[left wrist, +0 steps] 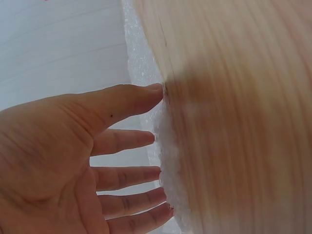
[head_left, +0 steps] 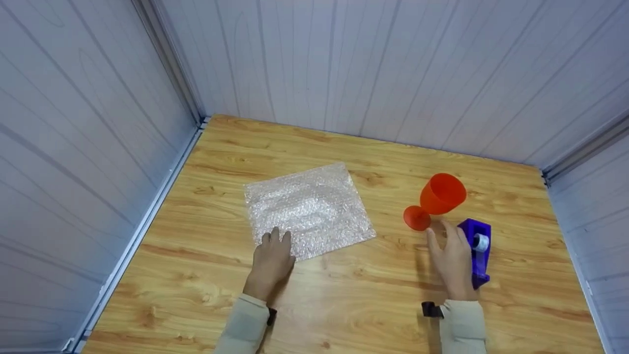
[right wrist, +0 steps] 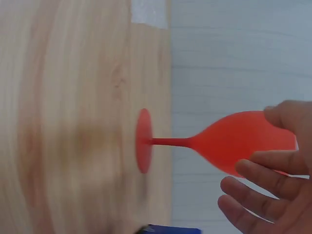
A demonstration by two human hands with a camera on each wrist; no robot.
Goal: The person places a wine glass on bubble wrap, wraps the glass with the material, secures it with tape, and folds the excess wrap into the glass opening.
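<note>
A sheet of bubble wrap [head_left: 309,206] lies flat on the wooden table. My left hand [head_left: 272,258] rests at its near left edge, fingertips touching it; in the left wrist view the fingers [left wrist: 129,178] are straight and spread along the wrap [left wrist: 170,170]. A red goblet [head_left: 442,194] stands upright on its round foot at the right. Just on the near side of the goblet is my right hand [head_left: 452,260], thumb and fingers apart. The right wrist view shows that hand [right wrist: 278,180] in front of the goblet's bowl [right wrist: 229,136]; whether it touches cannot be told.
A blue tape dispenser [head_left: 480,255] with a roll of tape stands right beside my right hand; its end [right wrist: 173,229] shows low in the right wrist view. Pale panel walls [head_left: 314,64] rise behind the table [head_left: 344,300] and at both sides.
</note>
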